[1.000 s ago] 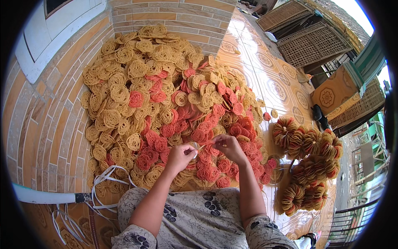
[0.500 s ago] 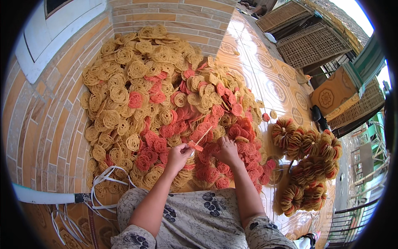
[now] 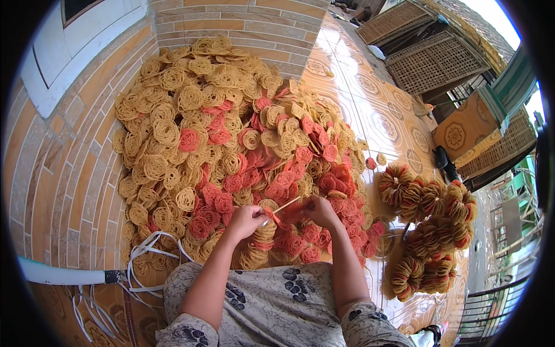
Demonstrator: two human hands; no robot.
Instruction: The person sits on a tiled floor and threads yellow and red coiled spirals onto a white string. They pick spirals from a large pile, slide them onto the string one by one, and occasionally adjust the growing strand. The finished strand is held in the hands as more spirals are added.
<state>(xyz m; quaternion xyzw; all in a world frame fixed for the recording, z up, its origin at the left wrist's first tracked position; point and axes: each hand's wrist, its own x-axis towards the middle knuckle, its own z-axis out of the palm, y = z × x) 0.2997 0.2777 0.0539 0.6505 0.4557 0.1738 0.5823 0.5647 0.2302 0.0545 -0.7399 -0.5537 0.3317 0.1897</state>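
A big heap of round lacy crackers (image 3: 231, 144), yellow and red, lies on the tiled floor before me. My left hand (image 3: 245, 220) grips a stacked column of yellow crackers (image 3: 261, 243) threaded on a thin stick (image 3: 286, 204) whose tip juts up to the right. My right hand (image 3: 319, 209) pinches a red cracker (image 3: 292, 213) at the stick's tip, over the red part of the heap.
Tied bundles of crackers (image 3: 430, 225) lie on the floor to my right. White straps (image 3: 144, 254) and a white pipe (image 3: 58, 274) lie at lower left. A brick wall (image 3: 243, 20) backs the heap; woven racks (image 3: 433, 58) stand far right. My patterned lap (image 3: 272, 306) fills the bottom.
My hands rose from the heap and came together; the stick now points up to the right with a red cracker at its tip, held by my right hand.
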